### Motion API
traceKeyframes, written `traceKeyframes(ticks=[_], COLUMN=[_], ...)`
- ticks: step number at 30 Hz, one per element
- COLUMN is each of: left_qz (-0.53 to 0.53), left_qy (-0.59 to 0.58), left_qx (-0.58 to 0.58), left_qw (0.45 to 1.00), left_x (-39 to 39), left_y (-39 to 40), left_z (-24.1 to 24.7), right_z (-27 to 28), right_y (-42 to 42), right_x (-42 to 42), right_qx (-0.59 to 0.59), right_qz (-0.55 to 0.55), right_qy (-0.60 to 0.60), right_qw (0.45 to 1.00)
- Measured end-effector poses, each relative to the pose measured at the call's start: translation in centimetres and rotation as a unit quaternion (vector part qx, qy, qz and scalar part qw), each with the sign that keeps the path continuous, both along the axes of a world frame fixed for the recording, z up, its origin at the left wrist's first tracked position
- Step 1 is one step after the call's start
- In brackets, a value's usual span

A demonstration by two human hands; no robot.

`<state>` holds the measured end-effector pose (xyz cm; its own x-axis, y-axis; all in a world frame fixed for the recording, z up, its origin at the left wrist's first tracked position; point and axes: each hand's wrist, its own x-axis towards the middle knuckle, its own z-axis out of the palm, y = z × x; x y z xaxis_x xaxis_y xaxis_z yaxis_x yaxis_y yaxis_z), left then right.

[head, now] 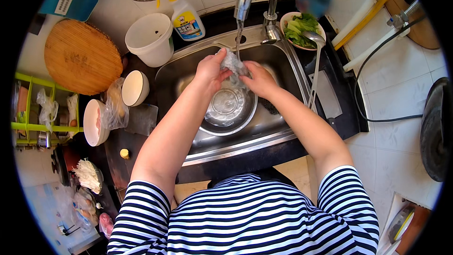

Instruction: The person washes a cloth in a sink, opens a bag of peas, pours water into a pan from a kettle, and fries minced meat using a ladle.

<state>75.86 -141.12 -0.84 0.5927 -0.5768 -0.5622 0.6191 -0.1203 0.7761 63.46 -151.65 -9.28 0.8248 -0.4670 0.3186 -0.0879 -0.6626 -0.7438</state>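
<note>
Water runs from the chrome faucet [246, 2] past a wet, greyish-white cloth [231, 62] that both my hands hold over the stainless steel sink [187, 145]. My left hand [211, 71] grips the cloth from the left, thumb on top. My right hand [259, 78] has its fingertips on the cloth's right side. Below my hands a round metal basin [226, 108] with some water in it rests in the sink. A dark scouring pad [270, 107] lies to the right of the basin, partly hidden by my right forearm.
Right of the faucet stands a bowl of leafy greens [300, 30], with a long-handled metal spoon [315, 67] beside it. A white bucket [150, 39], a spray bottle [187, 19], a white bowl [135, 88], a cleaver blade [141, 118] and a round wooden board [83, 57] are at left.
</note>
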Motion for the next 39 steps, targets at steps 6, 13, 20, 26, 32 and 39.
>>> traceKeyframes(ticks=[6,13,20,26,32,39], left_qz=[0.056,0.015,0.034,0.016,0.001,-0.06], left_qy=[-0.044,-0.057,0.038,0.147,0.198,0.135], left_qx=[0.0,0.082,-0.038,-0.091,-0.106,-0.099], left_qw=[0.997,0.995,0.998,0.985,0.974,0.984], left_x=[0.6,1.1,0.7,0.7,1.5,0.7], left_y=[-0.3,-0.3,-0.9,-1.1,-0.7,-1.0], left_z=[-0.9,-1.8,-2.1,-2.1,-2.5,-0.7], right_z=[-2.0,0.3,0.2,1.1,-0.5,1.6], right_y=[-3.1,-2.9,-3.1,-1.2,-4.1,-3.6], right_x=[0.7,0.9,1.0,1.5,1.5,0.8], right_qx=[0.404,0.599,0.445,0.421,0.447,0.411], right_qz=[0.09,0.076,0.055,0.099,0.117,0.17], right_qy=[0.068,-0.012,0.07,-0.067,0.042,0.122], right_qw=[0.908,0.797,0.891,0.899,0.886,0.887])
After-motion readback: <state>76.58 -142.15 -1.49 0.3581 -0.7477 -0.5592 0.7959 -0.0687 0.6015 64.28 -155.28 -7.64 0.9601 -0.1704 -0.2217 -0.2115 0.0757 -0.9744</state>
